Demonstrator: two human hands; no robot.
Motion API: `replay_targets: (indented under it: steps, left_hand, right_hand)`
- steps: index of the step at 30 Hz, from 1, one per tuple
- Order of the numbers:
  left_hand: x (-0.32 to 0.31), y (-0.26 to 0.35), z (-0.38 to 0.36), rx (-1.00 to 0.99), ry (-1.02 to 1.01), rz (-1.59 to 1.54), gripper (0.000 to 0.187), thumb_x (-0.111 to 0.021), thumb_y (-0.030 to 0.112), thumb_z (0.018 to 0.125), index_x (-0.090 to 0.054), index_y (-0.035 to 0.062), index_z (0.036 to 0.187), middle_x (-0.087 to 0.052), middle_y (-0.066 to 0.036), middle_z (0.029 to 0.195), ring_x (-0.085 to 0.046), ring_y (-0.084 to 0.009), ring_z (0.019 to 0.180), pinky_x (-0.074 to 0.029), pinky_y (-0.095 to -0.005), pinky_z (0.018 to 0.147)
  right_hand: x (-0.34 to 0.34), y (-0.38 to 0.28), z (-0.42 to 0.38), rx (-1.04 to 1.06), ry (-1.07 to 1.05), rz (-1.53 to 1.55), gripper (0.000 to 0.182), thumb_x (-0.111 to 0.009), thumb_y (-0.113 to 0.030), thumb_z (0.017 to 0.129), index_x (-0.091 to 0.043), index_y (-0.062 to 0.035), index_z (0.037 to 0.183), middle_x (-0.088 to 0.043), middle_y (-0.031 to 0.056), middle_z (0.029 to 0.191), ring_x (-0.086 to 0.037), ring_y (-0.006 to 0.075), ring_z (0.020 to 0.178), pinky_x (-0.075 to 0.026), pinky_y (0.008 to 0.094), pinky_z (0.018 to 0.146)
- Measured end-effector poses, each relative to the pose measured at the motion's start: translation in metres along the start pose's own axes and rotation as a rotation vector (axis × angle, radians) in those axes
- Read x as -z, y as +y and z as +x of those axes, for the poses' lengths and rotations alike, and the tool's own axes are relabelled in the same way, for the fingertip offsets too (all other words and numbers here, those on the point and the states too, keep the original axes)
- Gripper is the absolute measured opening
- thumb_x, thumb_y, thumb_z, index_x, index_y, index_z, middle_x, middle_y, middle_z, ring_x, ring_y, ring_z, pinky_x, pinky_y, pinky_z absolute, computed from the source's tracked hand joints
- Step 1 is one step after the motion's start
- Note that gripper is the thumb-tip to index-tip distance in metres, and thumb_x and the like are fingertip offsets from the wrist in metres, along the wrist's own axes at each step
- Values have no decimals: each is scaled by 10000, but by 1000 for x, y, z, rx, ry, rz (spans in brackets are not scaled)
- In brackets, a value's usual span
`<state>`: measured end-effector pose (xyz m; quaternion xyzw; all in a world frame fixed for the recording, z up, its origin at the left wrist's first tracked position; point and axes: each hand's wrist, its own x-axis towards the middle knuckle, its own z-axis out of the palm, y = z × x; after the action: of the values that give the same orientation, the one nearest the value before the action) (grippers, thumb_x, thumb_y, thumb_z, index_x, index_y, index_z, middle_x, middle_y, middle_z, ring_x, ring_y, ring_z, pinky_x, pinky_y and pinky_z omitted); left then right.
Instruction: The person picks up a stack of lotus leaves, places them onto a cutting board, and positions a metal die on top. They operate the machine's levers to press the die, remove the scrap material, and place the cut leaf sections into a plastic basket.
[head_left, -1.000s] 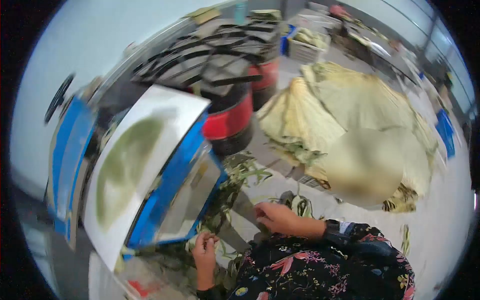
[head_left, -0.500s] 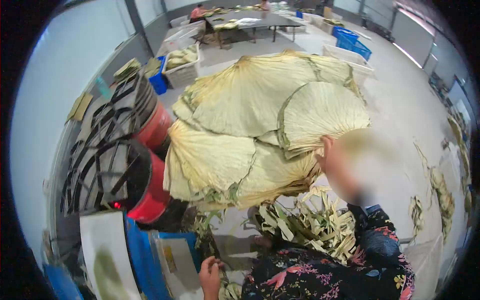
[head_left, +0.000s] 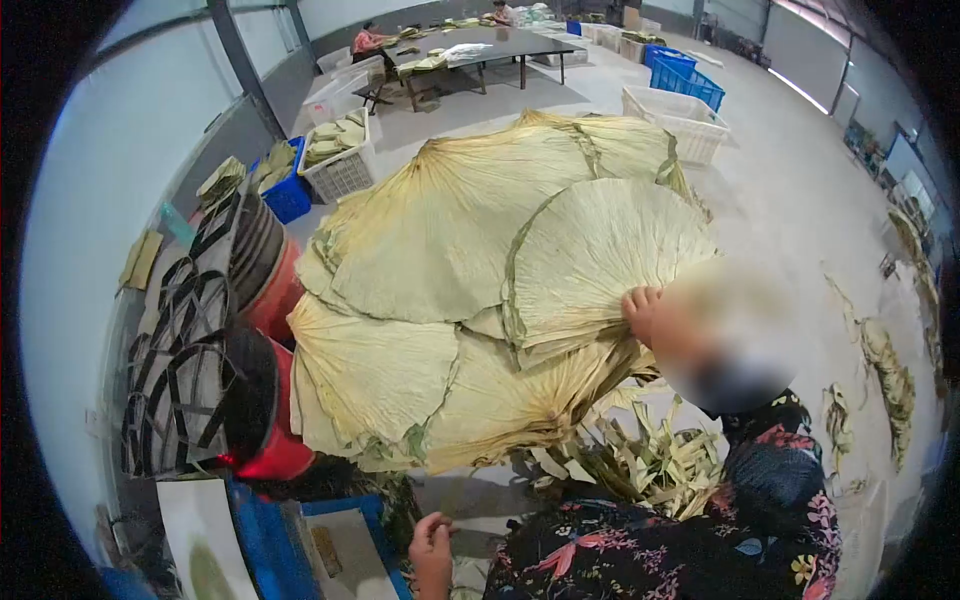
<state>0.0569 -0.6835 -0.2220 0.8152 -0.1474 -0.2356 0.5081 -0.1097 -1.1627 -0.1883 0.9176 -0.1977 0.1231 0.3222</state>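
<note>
Large pale-green dried lotus leaves (head_left: 450, 240), folded into fans, lie piled in front of me. On the pile's right side rests a fan-shaped dried lotus leaf (head_left: 600, 250), with several layers showing at its lower edge. My right hand (head_left: 650, 318) closes on its right lower corner; part of this hand is blurred. My left hand (head_left: 432, 553) hangs low in front, away from the leaves, its fingers curled together with nothing visible in them. Under the pile's near edge are narrow dry leaf scraps (head_left: 650, 455).
Black-and-red round machines (head_left: 270, 400) stand close on the left, beside a blue box-like unit (head_left: 265, 530). Crates of leaves (head_left: 340, 170) stand behind them. Farther off, two people sit at a dark table (head_left: 520, 50). A white crate (head_left: 690, 125) and blue crates (head_left: 690, 80) stand back right.
The view has shifted, so the pile appears lower and farther left. My right hand stays at the fan-shaped leaf's corner. My left hand remains low with fingers curled.
</note>
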Motion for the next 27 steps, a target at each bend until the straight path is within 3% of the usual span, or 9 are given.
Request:
replay_targets:
  steps: [7,10,12,15,17,19,21,26,27]
  left_hand:
    - [-53,64,37,-177,-224,-26,260,-499,89,897,-533,-41,1120,-624,-141,986,-634,-216,875,-481,-312,765]
    - [-71,103,50,-273,-375,13,242,-486,38,891,-529,-37,1117,-618,-129,996,-617,-203,917,-480,-309,785]
    - [-84,133,55,-302,-539,42,265,-484,57,906,-498,-28,1157,-613,-129,1031,-610,-208,942,-473,-317,807]
    - [-115,148,71,-266,-750,-281,398,-575,100,881,-441,-21,1236,-557,-139,1154,-568,-188,1028,-445,-309,877]
    - [-141,160,74,-267,-743,-380,478,-585,156,885,-381,-15,1282,-495,-161,1221,-539,-205,1071,-426,-320,907]
    - [-153,163,78,-281,-729,-482,563,-595,211,888,-320,-9,1327,-432,-183,1289,-509,-223,1115,-407,-331,938]
    - [-161,163,86,-49,-718,-612,667,-585,355,881,-279,-23,1338,-362,-230,1317,-459,-282,1158,-417,-397,940]
    - [-167,139,73,130,-736,-692,521,-487,312,938,-322,-22,1301,-459,-217,1221,-525,-303,1075,-436,-416,919]
    - [-167,139,71,121,-778,-693,472,-463,286,951,-337,-21,1287,-490,-213,1188,-545,-306,1047,-441,-421,913]
  right_hand:
    - [-21,29,7,134,-97,193,161,-536,-160,745,-513,-38,848,-580,110,757,-598,275,684,-466,365,583]
    - [18,68,30,-220,-356,578,93,-492,-122,820,-482,-40,861,-595,160,656,-620,341,630,-480,459,543]
    - [41,76,32,-294,-77,538,74,-503,-126,820,-482,-61,848,-591,127,628,-624,312,601,-483,427,508]
    - [94,36,36,-346,-70,493,71,-489,-144,819,-471,-80,842,-594,92,645,-613,248,547,-473,377,464]
    - [110,0,28,-231,53,574,143,-527,-129,769,-492,-90,903,-574,63,677,-607,246,602,-469,368,529]
    - [114,-30,23,-40,-68,369,149,-538,-106,739,-463,-85,866,-511,11,725,-582,157,602,-442,304,498]
    - [103,-44,7,41,-99,454,139,-535,-102,746,-457,-70,858,-522,34,706,-591,185,610,-454,316,508]
    - [92,-36,-4,-10,-85,665,113,-524,-144,775,-486,-69,851,-559,80,680,-609,241,592,-471,372,501]
    - [97,-24,2,-133,-236,737,107,-525,-146,790,-493,-59,842,-583,123,702,-614,292,653,-475,404,546]
